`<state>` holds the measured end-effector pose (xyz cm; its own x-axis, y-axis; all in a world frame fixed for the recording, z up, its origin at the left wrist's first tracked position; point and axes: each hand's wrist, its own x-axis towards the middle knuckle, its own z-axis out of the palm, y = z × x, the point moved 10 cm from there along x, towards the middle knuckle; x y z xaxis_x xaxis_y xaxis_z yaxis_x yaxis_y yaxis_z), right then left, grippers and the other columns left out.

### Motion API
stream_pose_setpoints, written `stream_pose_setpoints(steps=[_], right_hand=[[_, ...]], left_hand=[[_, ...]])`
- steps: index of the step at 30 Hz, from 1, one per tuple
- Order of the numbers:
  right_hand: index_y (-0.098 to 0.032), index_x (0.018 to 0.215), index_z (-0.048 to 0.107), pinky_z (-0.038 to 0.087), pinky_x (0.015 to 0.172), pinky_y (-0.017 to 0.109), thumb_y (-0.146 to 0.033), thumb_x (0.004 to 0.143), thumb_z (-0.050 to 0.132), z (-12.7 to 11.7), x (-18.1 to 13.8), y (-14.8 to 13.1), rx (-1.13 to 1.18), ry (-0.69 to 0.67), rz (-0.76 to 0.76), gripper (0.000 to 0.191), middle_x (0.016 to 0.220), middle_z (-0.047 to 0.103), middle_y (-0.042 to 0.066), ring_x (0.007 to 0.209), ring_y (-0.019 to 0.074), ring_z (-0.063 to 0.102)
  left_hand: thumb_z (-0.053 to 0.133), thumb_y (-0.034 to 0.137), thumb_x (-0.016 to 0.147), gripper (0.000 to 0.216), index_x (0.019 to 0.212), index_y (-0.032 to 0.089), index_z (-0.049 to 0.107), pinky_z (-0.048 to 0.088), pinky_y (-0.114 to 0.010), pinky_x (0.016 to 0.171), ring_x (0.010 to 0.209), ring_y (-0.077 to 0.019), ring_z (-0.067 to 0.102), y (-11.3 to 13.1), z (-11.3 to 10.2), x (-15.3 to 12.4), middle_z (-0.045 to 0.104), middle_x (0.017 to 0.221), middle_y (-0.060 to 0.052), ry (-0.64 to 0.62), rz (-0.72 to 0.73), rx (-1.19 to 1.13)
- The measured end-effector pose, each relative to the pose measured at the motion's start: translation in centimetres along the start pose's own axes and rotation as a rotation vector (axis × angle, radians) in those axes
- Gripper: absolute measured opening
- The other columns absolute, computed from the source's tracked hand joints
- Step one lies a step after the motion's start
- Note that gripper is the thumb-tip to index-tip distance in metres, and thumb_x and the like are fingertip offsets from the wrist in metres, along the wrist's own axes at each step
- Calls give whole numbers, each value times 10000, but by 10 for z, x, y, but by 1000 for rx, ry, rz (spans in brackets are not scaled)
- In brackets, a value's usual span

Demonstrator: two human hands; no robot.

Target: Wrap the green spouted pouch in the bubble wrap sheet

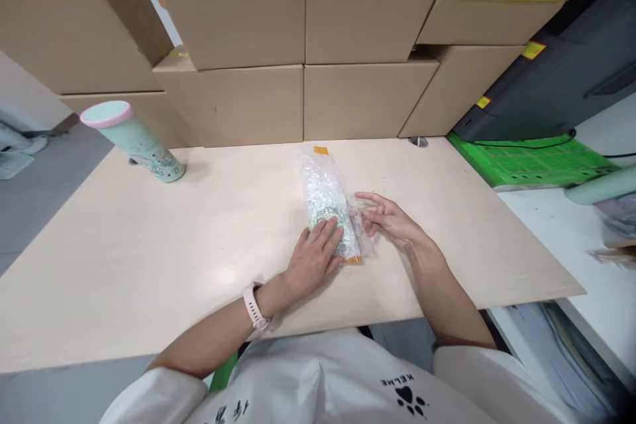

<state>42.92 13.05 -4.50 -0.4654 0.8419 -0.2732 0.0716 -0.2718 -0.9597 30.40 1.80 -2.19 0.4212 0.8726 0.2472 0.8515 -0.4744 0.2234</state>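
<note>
On the light wooden table lies a long, clear bubble-wrap packet (325, 182). Something pale green shows dimly through the plastic, and orange strips mark its far and near ends. My left hand (318, 252) rests flat on the nearer half of the packet, fingers stretched out and a pale pink watch band on its wrist. At the packet's right side, my right hand (390, 220) has its thumb and lower fingers closed on the loose edge of the bubble wrap, while the index finger points out to the left. The fingertips are partly hidden by crinkled plastic.
A mint-green tumbler (144, 146) with a pink rim stands at the table's far left. Stacked cardboard boxes (253, 106) line the back edge. On the right are a green perforated tray (521, 159), a dark grey case (551, 79) and a white side surface (551, 218).
</note>
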Motion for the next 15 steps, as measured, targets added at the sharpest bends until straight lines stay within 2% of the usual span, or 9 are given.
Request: stream_pose_setpoints(steps=[2, 3, 7, 9, 11, 13, 15], right_hand=[[-208, 1338, 506, 464, 465, 233, -343, 699, 830, 0, 5, 7, 57, 18, 19, 729, 766, 691, -1, 524, 115, 582], [-197, 1307, 525, 429, 430, 218, -330, 677, 849, 1, 6, 10, 58, 29, 28, 721, 704, 666, -24, 477, 99, 542], [-152, 976, 636, 287, 355, 191, -434, 689, 831, 21, 8, 22, -95, -7, 83, 447, 576, 534, -69, 417, 58, 400], [-166, 874, 616, 346, 407, 194, -482, 705, 806, 32, 6, 16, -152, -16, 35, 407, 618, 539, -61, 490, 73, 457], [-182, 876, 591, 451, 537, 210, -474, 691, 818, 40, 3, 7, -103, -7, -34, 414, 735, 605, -39, 629, 99, 557], [-190, 925, 583, 503, 666, 242, -444, 674, 838, 47, 0, 3, 19, -32, -40, 438, 848, 657, -18, 749, 125, 620], [-198, 1018, 583, 523, 728, 275, -412, 671, 849, 57, -4, 4, 125, -112, 1, 486, 930, 690, 4, 802, 149, 657]], left_hand=[[451, 384, 991, 537, 1487, 198, 364, 426, -525, 1043, 1411, -335, 399, -3, -1, -1, 381, 1569, -156, 14, -7, -18], [450, 382, 992, 536, 1488, 198, 363, 425, -529, 1045, 1412, -335, 397, -4, -1, -2, 383, 1568, -156, 17, -10, -21], [457, 367, 988, 535, 1483, 184, 364, 430, -541, 1049, 1403, -340, 405, -3, -1, -2, 395, 1559, -158, 38, -10, -40], [471, 360, 982, 531, 1474, 183, 376, 438, -534, 1049, 1397, -336, 409, -2, -4, -2, 406, 1550, -160, 75, -20, -78], [493, 372, 974, 515, 1445, 178, 415, 467, -499, 1027, 1376, -323, 428, -1, -12, -2, 439, 1519, -165, 128, -19, -138], [504, 385, 970, 469, 1391, 183, 472, 490, -459, 1001, 1338, -298, 461, -6, -29, -2, 482, 1477, -159, 217, -37, -207], [507, 386, 967, 416, 1339, 201, 520, 459, -468, 1036, 1334, -286, 458, -18, -54, -3, 503, 1457, -139, 342, -61, -242]])
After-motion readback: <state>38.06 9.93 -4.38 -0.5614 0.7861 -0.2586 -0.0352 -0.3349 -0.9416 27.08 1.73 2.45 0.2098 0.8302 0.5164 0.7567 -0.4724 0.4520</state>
